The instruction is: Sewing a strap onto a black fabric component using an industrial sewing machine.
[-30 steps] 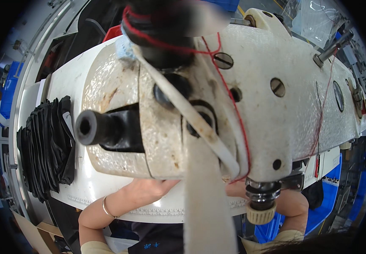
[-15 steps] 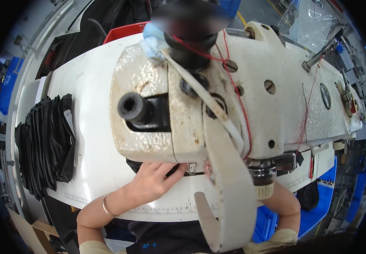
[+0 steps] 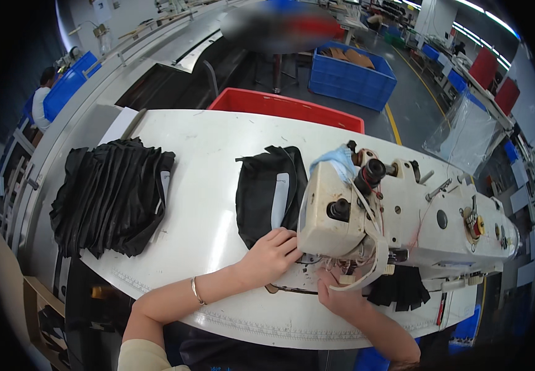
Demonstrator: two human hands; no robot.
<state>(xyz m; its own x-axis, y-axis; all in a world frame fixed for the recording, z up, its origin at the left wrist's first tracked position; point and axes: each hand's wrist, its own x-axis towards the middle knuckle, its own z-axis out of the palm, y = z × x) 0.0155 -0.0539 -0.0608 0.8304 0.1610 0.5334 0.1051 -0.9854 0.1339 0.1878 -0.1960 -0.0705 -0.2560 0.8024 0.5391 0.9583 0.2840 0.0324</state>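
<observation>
A white sewing machine (image 3: 329, 195) with worn paint stands on the right half of the table. My left hand (image 3: 270, 258) lies just left of its needle area, fingers bent and closed at the lower edge of a black fabric piece (image 3: 254, 195). That piece lies flat beside the machine head and bears a pale grey strip (image 3: 280, 199). My right hand (image 3: 340, 298) is in front of the needle area, its fingers drawn together among the metal parts; anything in them is too small or hidden to name.
A thick stack of black fabric pieces (image 3: 110, 198) lies on the left of the white table (image 3: 202, 185). More black cloth (image 3: 400, 287) is right of the needle. Beyond the far edge are a red bin (image 3: 286, 108) and a blue crate (image 3: 354, 77). A person (image 3: 42, 99) sits far left.
My view has pulled back from the machine, which now looks smaller and further right. The black piece, mostly hidden before, now shows beside it. Both hands remain near the needle.
</observation>
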